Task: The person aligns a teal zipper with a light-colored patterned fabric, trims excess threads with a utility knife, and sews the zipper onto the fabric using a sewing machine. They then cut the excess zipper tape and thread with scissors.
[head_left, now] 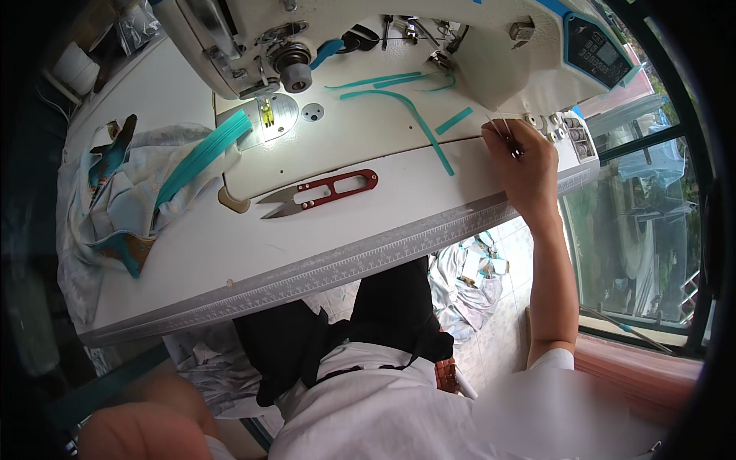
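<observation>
My right hand point(525, 165) is at the right end of the sewing machine bed, its fingers curled in a pinch. Between them is a small dark, shiny thing I cannot make out, with fine pale threads running up from it. My left arm point(146, 425) is bent and blurred at the lower left; its hand does not show. Red-handled thread snips point(333, 192) lie on the table in front of the machine. A teal fabric strip point(203, 157) reaches from the needle area onto a pale patterned cloth point(115, 207) at the left.
The white sewing machine point(491, 65) spans the far side, its presser foot point(267, 113) lit. Several teal offcuts point(418, 115) lie on its bed. Small bobbins point(556, 130) sit at the right. A ruler strip point(322, 268) edges the table. More cloth point(468, 284) lies below.
</observation>
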Action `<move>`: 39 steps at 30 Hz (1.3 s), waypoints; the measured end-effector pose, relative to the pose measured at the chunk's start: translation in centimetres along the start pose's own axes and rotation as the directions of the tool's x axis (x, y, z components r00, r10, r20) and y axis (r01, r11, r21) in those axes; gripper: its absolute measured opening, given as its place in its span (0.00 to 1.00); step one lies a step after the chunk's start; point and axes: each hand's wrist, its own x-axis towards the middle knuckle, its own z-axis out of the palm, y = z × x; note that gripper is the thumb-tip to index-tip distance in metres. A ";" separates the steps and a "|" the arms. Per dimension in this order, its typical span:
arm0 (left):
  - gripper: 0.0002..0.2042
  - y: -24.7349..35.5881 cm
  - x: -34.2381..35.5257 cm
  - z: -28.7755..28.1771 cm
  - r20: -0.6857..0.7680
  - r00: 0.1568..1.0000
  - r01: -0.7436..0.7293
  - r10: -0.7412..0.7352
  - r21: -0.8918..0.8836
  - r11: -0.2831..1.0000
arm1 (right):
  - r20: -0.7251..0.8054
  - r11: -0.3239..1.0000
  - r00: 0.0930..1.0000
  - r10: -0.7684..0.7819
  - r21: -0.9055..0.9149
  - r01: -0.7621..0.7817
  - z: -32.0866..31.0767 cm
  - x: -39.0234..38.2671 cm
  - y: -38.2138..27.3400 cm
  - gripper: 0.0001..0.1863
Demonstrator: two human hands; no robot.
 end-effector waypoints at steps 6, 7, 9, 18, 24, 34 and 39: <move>0.15 -4.9 -0.2 2.7 0.138 0.973 0.187 -0.185 0.000 0.982 | 0.051 0.987 0.989 -0.137 0.097 0.132 1.7 3.3 -2.2 0.07; 0.18 -5.5 -0.1 3.6 0.193 0.946 0.242 -0.260 0.113 0.964 | 0.042 0.974 0.982 -0.186 0.136 0.179 2.4 4.8 -3.6 0.07; 0.29 -9.5 -2.5 6.5 0.402 0.886 0.120 -0.229 0.279 0.953 | 0.099 0.963 0.963 -0.252 0.120 0.240 4.6 7.4 -4.2 0.07; 0.45 -12.5 -2.9 9.7 0.644 0.679 0.068 -0.353 0.423 0.903 | 0.340 0.930 0.874 -0.348 0.010 0.366 8.6 10.9 -5.6 0.10; 0.44 -13.3 -1.6 12.0 0.681 0.678 0.034 -0.276 0.346 0.937 | 0.232 0.946 0.924 -0.304 0.189 0.264 5.9 10.1 -6.1 0.07; 0.42 -15.7 0.3 11.9 0.581 0.751 0.027 -0.313 0.446 0.895 | 0.232 0.799 0.967 -0.101 0.599 -0.060 -1.0 4.2 -3.4 0.11; 0.28 -15.8 1.1 12.5 0.497 0.804 0.089 -0.326 0.441 0.893 | 0.415 0.708 0.910 -0.006 0.645 -0.289 -3.3 2.8 -2.4 0.10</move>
